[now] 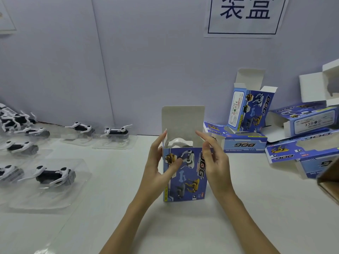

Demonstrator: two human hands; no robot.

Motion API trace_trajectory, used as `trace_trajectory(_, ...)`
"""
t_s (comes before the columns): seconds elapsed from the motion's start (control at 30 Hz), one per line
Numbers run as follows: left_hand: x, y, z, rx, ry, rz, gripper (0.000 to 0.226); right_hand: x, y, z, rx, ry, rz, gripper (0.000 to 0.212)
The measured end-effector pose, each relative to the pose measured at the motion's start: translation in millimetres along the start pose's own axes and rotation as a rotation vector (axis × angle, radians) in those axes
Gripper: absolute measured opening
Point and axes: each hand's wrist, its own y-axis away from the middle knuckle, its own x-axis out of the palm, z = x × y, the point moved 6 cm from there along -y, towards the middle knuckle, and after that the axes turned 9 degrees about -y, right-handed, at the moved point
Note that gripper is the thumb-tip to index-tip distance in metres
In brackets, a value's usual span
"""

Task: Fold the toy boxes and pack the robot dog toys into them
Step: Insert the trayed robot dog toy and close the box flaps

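Observation:
A blue toy box point(189, 180) stands upright on the table in front of me, its grey top lid point(183, 120) raised. The white top of a robot dog toy point(180, 142) in clear packaging shows inside the opening. My left hand point(159, 165) holds the box's left side, thumb across the printed front and fingers up at the left side flap. My right hand point(212, 158) is at the box's right upper edge, fingers straight and touching the right flap.
Several black-and-white robot dogs in clear blister trays point(53, 175) lie at the left. Several blue boxes point(247, 110), some open or flat, are piled at the right. A brown carton corner point(330, 182) juts in at the right edge. A white wall stands behind.

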Motion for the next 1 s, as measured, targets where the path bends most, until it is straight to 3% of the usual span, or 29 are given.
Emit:
trace_trajectory(0.23,-3,0,3,-0.064,-0.055,0.01,0.068,-2,-1,-2,0.032,-0.031,-0.055,0.04)
trace_trajectory(0.37,-6,-1,-1,-0.016,-0.128,0.002,0.071,-1,-2,-1,0.021,-0.012,-0.066,0.034)
trace_trajectory(0.53,-5,-4,-5,0.042,-0.193,-0.012,0.054,-2,-6,-1,0.054,-0.069,-0.08,0.027)
trace_trajectory(0.67,-4,-11,-7,0.009,-0.147,-0.071,0.04,-3,-7,-3,0.124,-0.21,-0.094,0.028)
trace_trajectory(0.83,-2,-16,-8,-0.067,0.008,-0.112,0.032,-3,-13,-2,0.159,-0.356,-0.079,0.058)
trace_trajectory(0.93,-3,-17,-8,-0.097,0.062,-0.117,0.023,-2,-15,-4,0.175,-0.329,-0.065,0.056)
trace_trajectory(1.0,-4,-17,-9,-0.101,0.112,-0.119,0.031,-2,-15,-5,0.182,-0.351,-0.05,0.05)
